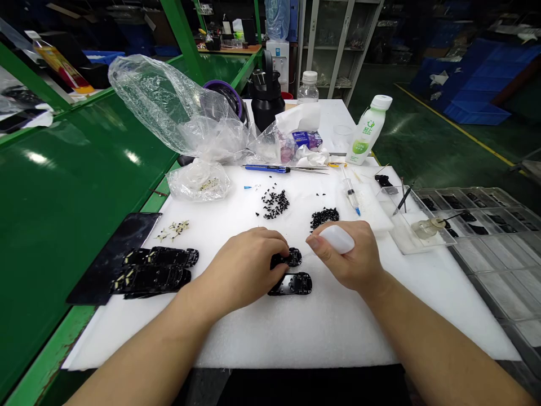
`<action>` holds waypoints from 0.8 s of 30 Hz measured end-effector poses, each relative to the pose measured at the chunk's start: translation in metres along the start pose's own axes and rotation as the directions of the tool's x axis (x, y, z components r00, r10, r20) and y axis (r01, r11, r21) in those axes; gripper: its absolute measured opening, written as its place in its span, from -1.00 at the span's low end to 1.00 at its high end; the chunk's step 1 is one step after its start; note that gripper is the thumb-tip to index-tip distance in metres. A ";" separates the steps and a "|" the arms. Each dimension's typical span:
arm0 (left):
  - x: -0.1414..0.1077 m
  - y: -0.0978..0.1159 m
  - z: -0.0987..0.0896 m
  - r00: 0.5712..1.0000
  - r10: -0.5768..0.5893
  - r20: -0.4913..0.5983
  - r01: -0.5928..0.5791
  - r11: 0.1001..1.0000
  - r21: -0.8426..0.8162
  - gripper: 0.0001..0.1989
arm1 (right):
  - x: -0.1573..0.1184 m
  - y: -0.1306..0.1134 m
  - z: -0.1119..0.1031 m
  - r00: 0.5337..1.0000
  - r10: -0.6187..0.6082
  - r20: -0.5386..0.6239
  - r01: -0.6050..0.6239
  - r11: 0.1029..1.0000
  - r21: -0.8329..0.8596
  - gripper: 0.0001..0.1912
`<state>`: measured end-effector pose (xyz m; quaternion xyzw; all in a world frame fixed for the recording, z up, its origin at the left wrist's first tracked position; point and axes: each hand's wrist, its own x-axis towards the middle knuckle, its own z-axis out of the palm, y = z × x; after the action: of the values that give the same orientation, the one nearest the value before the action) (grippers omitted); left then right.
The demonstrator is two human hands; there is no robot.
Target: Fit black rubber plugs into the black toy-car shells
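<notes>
My left hand (249, 265) grips the left end of a small black car-shaped part (295, 257) at the middle of the white foam sheet. Just below it lies a second black car-shaped part (301, 283) with a shiny middle. To the right, my right hand (353, 254) is wrapped round a small white squeeze bottle (338, 239), whose tip side points left toward the held part. Beyond the hands are two piles of tiny black pieces, one (275, 203) in the centre, the other (324, 217) close to my right hand.
Several black car-shaped parts (156, 279) and small pale pieces (174, 229) lie at left. Behind are a plastic bag (198, 183), a blue cutter (267, 168), a syringe (350, 194) and a green-white bottle (367, 132). Compartment trays (502, 254) stand at right.
</notes>
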<state>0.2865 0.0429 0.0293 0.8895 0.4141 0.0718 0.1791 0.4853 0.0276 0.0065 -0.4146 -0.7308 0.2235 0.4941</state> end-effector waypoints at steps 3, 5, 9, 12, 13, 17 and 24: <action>0.000 -0.001 0.000 1.000 -0.005 -0.001 0.005 1.000 -0.001 -0.89 | 0.000 0.000 -0.001 1.000 0.006 0.000 -0.006 1.000 -0.006 -0.70; 0.000 -0.001 0.000 1.000 -0.009 0.003 0.009 1.000 -0.002 -0.89 | 0.000 -0.001 -0.001 1.000 0.009 -0.002 -0.009 1.000 -0.006 -0.70; 0.001 0.000 0.000 1.000 -0.011 0.012 0.011 1.000 -0.003 -0.88 | 0.000 -0.001 -0.001 1.000 0.013 -0.001 -0.013 1.000 -0.006 -0.70; 0.001 0.000 0.000 1.000 -0.013 0.011 0.013 1.000 0.000 -0.88 | 0.000 -0.001 -0.001 1.000 0.016 0.005 -0.016 1.000 -0.008 -0.70; 0.001 0.000 0.000 1.000 -0.010 0.010 0.010 1.000 0.000 -0.88 | -0.001 -0.001 -0.001 1.000 0.016 0.006 -0.016 1.000 -0.010 -0.70; 0.000 -0.001 0.001 1.000 -0.007 0.009 0.007 1.000 0.000 -0.88 | 0.000 0.000 -0.001 1.000 0.015 0.003 -0.015 1.000 -0.020 -0.70; 0.001 0.000 0.000 0.999 -0.024 0.026 0.024 1.000 0.005 -0.88 | 0.000 0.000 -0.002 1.000 0.024 0.008 -0.024 1.000 -0.011 -0.68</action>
<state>0.2870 0.0431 0.0298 0.8857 0.4227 0.0573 0.1833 0.4872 0.0276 0.0069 -0.4250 -0.7289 0.2270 0.4863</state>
